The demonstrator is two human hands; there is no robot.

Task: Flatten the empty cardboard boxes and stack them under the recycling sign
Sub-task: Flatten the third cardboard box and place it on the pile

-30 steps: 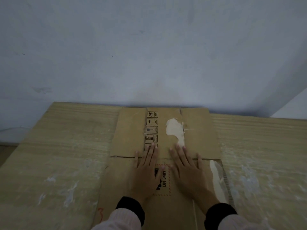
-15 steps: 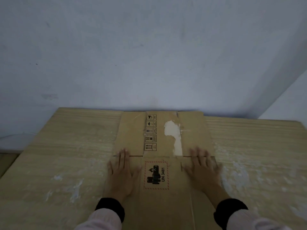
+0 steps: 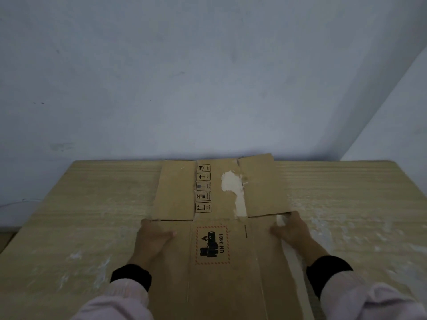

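Observation:
A flattened brown cardboard box [image 3: 242,269] lies on the wooden table, its far flaps spread toward the wall. It carries a red-bordered UN 3481 battery label, a column of handling symbols and a torn white patch. My left hand [image 3: 151,239] grips the box's left edge, fingers curled under and thumb on top. At the right edge my right hand [image 3: 292,230] holds the box the same way. The far right flap is lifted slightly off the table. No recycling sign is in view.
The pale wooden table [image 3: 80,227] has white smears and meets a plain grey-white wall [image 3: 208,77] at its far edge. A wall corner rises at the right. The table's left edge drops off near a floor strip.
My hands slid apart from the middle of the box to its left and right edges, and their fingers have curled around those edges. The far right flap has risen slightly.

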